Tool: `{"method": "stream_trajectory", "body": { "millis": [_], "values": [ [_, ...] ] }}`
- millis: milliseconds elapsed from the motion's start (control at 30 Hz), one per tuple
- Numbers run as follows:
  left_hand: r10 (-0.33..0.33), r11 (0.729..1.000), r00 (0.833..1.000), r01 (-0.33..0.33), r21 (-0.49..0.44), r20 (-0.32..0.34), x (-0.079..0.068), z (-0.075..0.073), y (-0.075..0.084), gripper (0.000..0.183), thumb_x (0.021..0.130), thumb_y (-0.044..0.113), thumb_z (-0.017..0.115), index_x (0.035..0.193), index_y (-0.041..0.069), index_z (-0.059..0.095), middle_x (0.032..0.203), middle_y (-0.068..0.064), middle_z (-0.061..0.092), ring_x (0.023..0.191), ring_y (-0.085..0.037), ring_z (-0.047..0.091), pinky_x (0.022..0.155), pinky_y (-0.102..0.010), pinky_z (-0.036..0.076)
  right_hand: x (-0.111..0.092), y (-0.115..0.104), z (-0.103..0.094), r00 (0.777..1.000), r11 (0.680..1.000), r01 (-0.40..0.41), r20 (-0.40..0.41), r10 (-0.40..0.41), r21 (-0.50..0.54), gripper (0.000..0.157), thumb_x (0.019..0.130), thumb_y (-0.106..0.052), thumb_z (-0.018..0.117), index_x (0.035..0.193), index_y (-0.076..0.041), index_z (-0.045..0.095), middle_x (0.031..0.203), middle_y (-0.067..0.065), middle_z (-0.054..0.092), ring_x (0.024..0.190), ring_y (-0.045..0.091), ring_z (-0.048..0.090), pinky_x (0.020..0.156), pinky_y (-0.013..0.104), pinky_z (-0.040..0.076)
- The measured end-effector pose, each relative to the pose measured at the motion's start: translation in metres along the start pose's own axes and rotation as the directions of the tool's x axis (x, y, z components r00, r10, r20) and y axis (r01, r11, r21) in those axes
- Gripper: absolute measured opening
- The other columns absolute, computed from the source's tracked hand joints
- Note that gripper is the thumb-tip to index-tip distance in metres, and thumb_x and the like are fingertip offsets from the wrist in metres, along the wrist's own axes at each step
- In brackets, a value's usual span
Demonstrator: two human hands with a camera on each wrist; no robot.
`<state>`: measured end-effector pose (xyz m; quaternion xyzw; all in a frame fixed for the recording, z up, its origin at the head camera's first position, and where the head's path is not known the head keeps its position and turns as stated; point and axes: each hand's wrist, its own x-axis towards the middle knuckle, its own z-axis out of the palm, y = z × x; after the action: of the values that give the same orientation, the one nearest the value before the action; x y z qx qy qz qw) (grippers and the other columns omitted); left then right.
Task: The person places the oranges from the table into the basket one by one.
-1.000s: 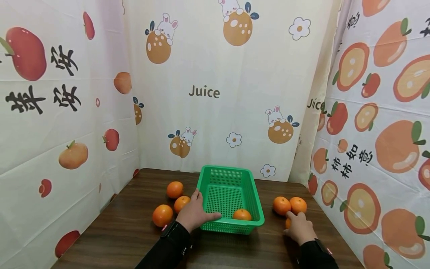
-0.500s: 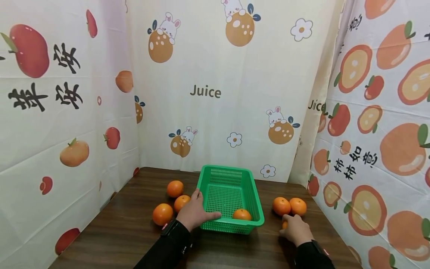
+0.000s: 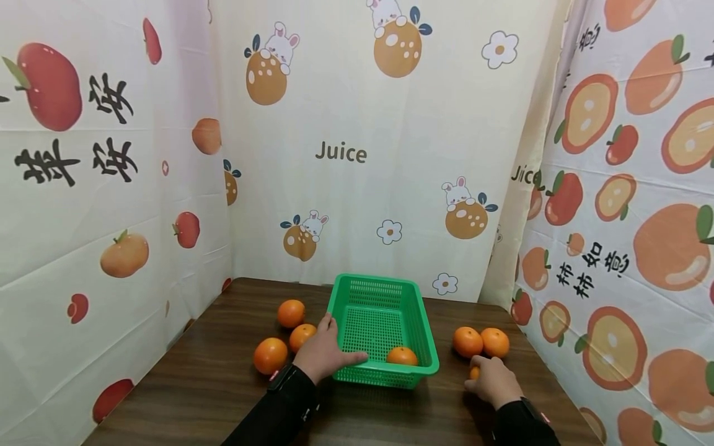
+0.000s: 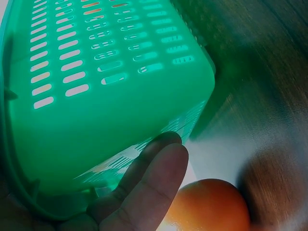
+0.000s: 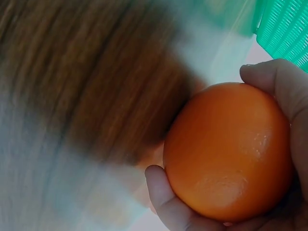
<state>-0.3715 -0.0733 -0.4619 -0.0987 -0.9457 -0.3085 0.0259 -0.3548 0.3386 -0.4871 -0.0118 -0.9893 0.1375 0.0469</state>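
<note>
My left hand (image 3: 326,352) holds the near left corner of a green plastic basket (image 3: 428,322), its thumb over the rim. In the left wrist view its fingers (image 4: 161,180) lie along the outside of the slotted wall. A single orange (image 3: 401,356) sits inside the basket at the near right. To the right of the basket, my right hand (image 3: 493,381) grips another orange (image 5: 228,149), thumb and fingers curled round it. Mostly hidden by the hand in the head view, this orange shows large in the right wrist view.
Two oranges (image 3: 467,342) sit side by side just beyond my right hand. Left of the basket lie an orange (image 3: 291,314) at the back, one near my left fingers (image 3: 302,338) and one nearer me. Patterned curtains (image 3: 357,204) enclose the dark wooden table (image 3: 217,365).
Over the past second my right hand has shifted slightly left with the orange in its grip. The left hand and the basket have stayed in place. The head view has turned slightly.
</note>
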Motion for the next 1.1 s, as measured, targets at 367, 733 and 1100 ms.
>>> {"method": "stream_trajectory", "body": {
  "millis": [367, 733, 1100],
  "values": [
    [-0.004, 1.000, 1.000, 0.004, 0.001, -0.001, 0.000, -0.001, 0.003, 0.132, 0.076, 0.087, 0.073, 0.165, -0.002, 0.032, 0.177, -0.020, 0.021, 0.129, -0.040, 0.064, 0.091, -0.050, 0.060, 0.001, -0.002, -0.003, 1.000, 1.000, -0.023, 0.012, 0.023, 0.004, 0.037, 0.080, -0.024, 0.087, 0.110, -0.009, 0.071, 0.095, 0.015, 0.058, 0.081, 0.029, 0.055, 0.073, 0.049, 0.049],
    [-0.016, 1.000, 1.000, 0.016, -0.006, 0.002, -0.001, 0.001, 0.002, 0.133, 0.075, 0.087, 0.073, 0.165, -0.001, 0.032, 0.177, -0.019, 0.021, 0.132, -0.041, 0.062, 0.095, -0.051, 0.059, 0.001, 0.000, -0.003, 1.000, 1.000, -0.010, 0.028, 0.010, 0.016, 0.033, 0.082, -0.023, 0.084, 0.108, -0.009, 0.070, 0.091, 0.010, 0.057, 0.077, 0.027, 0.053, 0.069, 0.043, 0.045],
    [-0.014, 1.000, 1.000, 0.014, -0.013, -0.001, 0.001, 0.001, 0.000, 0.134, 0.074, 0.089, 0.072, 0.166, 0.000, 0.032, 0.178, -0.018, 0.020, 0.137, -0.041, 0.060, 0.096, -0.052, 0.059, 0.009, -0.019, -0.025, 0.999, 0.998, -0.024, 0.034, 0.022, 0.062, 0.053, 0.090, -0.026, 0.080, 0.136, -0.003, 0.067, 0.115, 0.024, 0.063, 0.086, 0.031, 0.057, 0.080, 0.050, 0.052]
  ]
}}
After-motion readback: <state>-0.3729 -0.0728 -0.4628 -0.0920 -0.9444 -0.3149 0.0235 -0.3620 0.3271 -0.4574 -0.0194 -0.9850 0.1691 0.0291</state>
